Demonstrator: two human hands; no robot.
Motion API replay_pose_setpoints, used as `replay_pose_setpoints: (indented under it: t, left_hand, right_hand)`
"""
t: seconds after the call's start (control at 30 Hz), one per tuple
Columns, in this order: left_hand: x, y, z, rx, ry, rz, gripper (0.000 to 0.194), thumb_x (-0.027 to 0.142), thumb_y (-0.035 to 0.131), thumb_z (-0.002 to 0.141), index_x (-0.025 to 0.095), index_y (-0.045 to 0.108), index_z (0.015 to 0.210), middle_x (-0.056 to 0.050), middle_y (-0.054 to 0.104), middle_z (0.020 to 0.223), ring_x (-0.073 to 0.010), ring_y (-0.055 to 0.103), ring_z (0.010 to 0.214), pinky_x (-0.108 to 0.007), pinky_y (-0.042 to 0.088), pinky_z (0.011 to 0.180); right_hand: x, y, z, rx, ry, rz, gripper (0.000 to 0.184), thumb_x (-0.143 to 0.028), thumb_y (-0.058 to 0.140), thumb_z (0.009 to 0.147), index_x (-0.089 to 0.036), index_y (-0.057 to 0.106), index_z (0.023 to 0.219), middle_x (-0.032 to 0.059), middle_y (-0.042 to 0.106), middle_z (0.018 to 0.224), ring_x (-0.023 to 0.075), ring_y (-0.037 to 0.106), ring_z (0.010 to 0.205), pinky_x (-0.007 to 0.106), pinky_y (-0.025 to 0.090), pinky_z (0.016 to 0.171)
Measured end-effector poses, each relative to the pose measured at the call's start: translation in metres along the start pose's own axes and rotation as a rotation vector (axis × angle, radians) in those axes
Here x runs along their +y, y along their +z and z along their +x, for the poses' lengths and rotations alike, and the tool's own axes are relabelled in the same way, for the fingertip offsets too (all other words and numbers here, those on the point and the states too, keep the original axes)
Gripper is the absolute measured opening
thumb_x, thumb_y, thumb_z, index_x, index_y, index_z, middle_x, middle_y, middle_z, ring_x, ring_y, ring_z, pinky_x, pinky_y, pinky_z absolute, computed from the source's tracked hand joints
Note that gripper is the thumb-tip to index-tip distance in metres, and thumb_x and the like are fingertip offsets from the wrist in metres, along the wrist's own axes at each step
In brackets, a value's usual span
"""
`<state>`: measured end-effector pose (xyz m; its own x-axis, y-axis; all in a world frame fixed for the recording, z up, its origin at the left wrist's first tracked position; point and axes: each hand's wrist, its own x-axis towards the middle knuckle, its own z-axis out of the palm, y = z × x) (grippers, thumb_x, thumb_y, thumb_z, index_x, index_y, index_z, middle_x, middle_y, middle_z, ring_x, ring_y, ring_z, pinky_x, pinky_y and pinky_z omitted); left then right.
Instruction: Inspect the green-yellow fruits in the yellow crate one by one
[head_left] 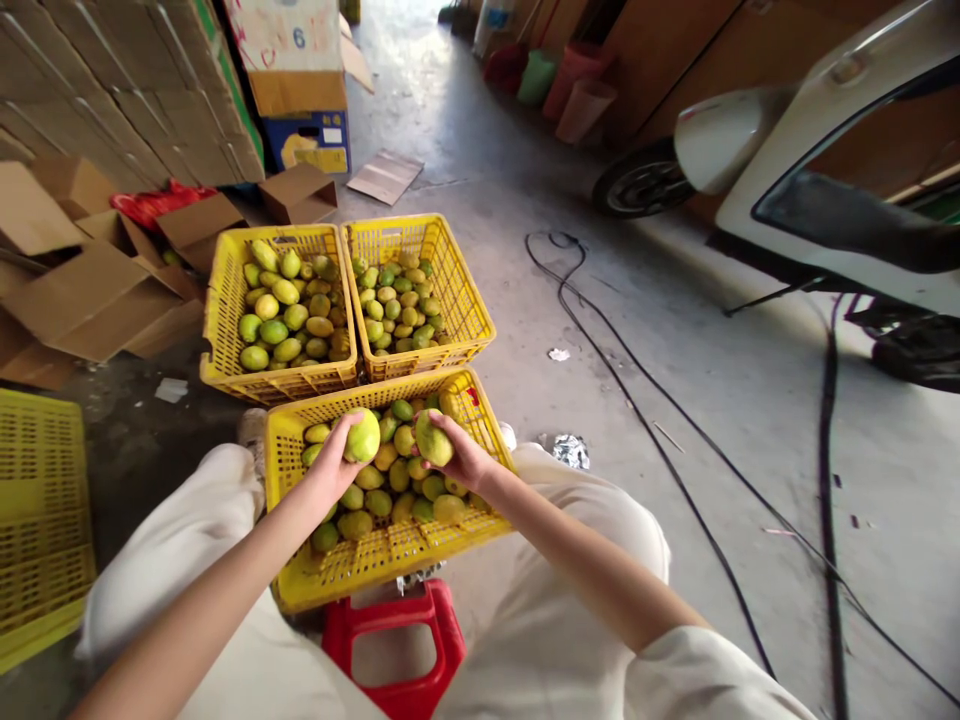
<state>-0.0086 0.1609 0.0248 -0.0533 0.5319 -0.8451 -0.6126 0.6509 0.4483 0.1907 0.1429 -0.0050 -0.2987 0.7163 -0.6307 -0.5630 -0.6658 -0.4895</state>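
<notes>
My left hand [334, 458] is closed round a yellow-green lemon [363, 437], thumb on top. Another greenish-yellow lemon [434, 441] sits in the closed fingers of my right hand [463, 457]. Both hands are above the near yellow crate [337, 580], which stands between my knees with many green and yellow lemons [401, 476] in it. Just beyond it are two more yellow crates side by side. The far left crate [279, 382] holds larger lemons [286, 291]; the far right crate [455, 290] has smaller, mixed green and yellow lemons [399, 307].
A red plastic stool [448, 630] shows below the near crate. At left are a yellow crate [41, 520] and opened cardboard boxes [82, 300]. Black cables [637, 385] run across the floor at right, near a white scooter [810, 150]. Crumpled foil [571, 451] lies by my right knee.
</notes>
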Motion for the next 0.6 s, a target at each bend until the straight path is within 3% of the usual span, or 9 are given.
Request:
replay_pose_setpoints:
  t: [0.17, 0.37, 0.5, 0.6]
  left_hand:
    - [0.0019, -0.0008, 0.0022, -0.061, -0.054, -0.043, 0.019, 0.021, 0.062, 0.096, 0.017, 0.067, 0.113, -0.008, 0.074, 0.096, -0.0193, 0.074, 0.08, -0.031, 0.067, 0.068]
    - [0.0038, 0.0008, -0.0035, -0.168, -0.14, -0.019, 0.023, 0.03, 0.053, 0.101, 0.014, 0.067, 0.111, -0.013, 0.075, 0.093, -0.0258, 0.077, 0.081, -0.036, 0.067, 0.063]
    - [0.0037, 0.0031, -0.0064, -0.161, -0.121, 0.065, 0.012, 0.023, 0.063, 0.096, 0.013, 0.068, 0.101, -0.013, 0.075, 0.089, -0.0229, 0.076, 0.073, -0.028, 0.062, 0.053]
    - [0.0013, 0.0029, -0.0059, -0.165, -0.084, 0.101, 0.008, 0.013, 0.069, 0.09, 0.013, 0.07, 0.098, -0.013, 0.075, 0.091, -0.0227, 0.076, 0.075, -0.028, 0.063, 0.056]
  right_hand:
    - [-0.0067, -0.0013, 0.004, 0.027, 0.028, 0.056, 0.034, -0.054, 0.067, 0.091, -0.023, 0.062, 0.101, 0.0062, 0.077, 0.088, 0.0223, 0.076, 0.078, 0.027, 0.056, 0.047]
    - [-0.0054, 0.0, 0.0052, -0.029, -0.021, 0.096, 0.033, -0.036, 0.073, 0.082, -0.024, 0.056, 0.108, 0.0074, 0.078, 0.103, 0.0286, 0.077, 0.102, 0.04, 0.066, 0.075]
    - [-0.0001, 0.0007, 0.0031, 0.0, -0.06, 0.028, 0.035, -0.026, 0.076, 0.077, -0.024, 0.057, 0.107, 0.0041, 0.077, 0.096, 0.0262, 0.078, 0.093, 0.038, 0.066, 0.075]
    - [-0.0003, 0.0009, 0.0017, 0.038, -0.039, 0.019, 0.031, -0.026, 0.076, 0.078, -0.024, 0.057, 0.103, 0.0, 0.075, 0.085, 0.0208, 0.077, 0.077, 0.032, 0.065, 0.068]
